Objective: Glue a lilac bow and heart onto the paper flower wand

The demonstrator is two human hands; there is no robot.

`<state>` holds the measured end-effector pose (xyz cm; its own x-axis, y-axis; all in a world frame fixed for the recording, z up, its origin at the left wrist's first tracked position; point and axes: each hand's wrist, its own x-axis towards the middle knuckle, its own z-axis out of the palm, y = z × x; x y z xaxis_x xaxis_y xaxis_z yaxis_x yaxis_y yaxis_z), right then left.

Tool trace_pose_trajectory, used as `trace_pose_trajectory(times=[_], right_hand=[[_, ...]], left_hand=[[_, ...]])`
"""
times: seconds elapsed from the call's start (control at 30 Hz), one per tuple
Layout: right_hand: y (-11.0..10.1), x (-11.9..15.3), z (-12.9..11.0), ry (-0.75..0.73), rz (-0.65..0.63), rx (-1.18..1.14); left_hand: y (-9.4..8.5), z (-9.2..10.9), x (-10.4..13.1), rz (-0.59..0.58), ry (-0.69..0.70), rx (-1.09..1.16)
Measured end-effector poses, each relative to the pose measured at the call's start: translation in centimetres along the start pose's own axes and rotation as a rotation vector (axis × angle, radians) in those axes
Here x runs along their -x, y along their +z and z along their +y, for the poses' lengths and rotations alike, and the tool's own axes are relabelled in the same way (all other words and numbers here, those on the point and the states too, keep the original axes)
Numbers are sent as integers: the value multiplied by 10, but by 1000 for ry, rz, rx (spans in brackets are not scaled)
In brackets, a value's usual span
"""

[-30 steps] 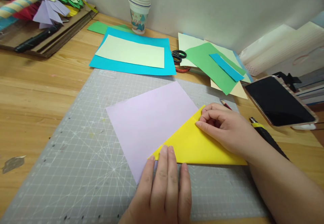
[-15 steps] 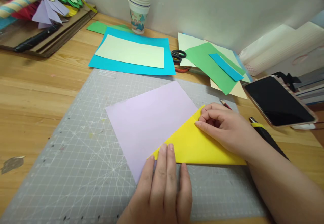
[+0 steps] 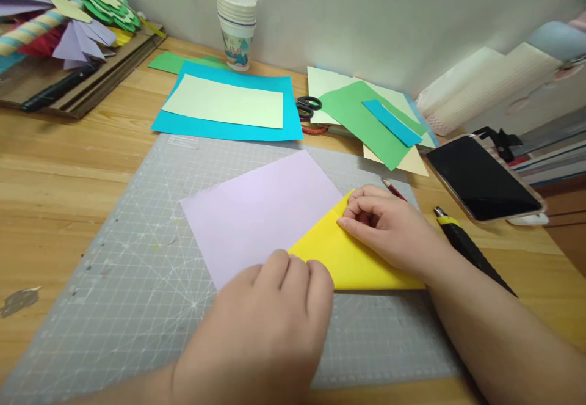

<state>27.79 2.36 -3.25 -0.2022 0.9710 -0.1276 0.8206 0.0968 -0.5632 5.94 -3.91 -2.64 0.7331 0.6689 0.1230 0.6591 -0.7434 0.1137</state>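
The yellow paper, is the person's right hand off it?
No, the right hand rests on the yellow paper, its thumb near the top corner.

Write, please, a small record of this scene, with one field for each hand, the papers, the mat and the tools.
Left hand: fingers curled, at the left end of the yellow paper; fingertips hidden
Right hand: thumb on the yellow paper, near its upper corner
Yellow paper: partly over the purple paper
Mat: gray, gridded, under both papers
Tools: pencil and black tool with a yellow band, beyond the right hand
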Motion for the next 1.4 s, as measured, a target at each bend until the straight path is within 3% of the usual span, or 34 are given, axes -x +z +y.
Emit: trace_pose_trajectory(times=[0.3, 0.47, 0.77, 1.13, 1.4], right_hand=[[-2, -1, -3, -4, -4, 18], [-1, -2, -1, 1, 0, 6], [-3, -1, -1, 2, 2, 18], [-3, 0, 0, -9, 9, 10], [-2, 0, 0, -28, -1, 53]], left_hand=[[2, -10, -13, -128, -103, 42], [8, -14, -8, -124, -177, -27], [1, -29, -9, -186, -131, 25], [3, -54, -2, -165, -1, 47], [-10, -66, -8, -335, -25, 224]])
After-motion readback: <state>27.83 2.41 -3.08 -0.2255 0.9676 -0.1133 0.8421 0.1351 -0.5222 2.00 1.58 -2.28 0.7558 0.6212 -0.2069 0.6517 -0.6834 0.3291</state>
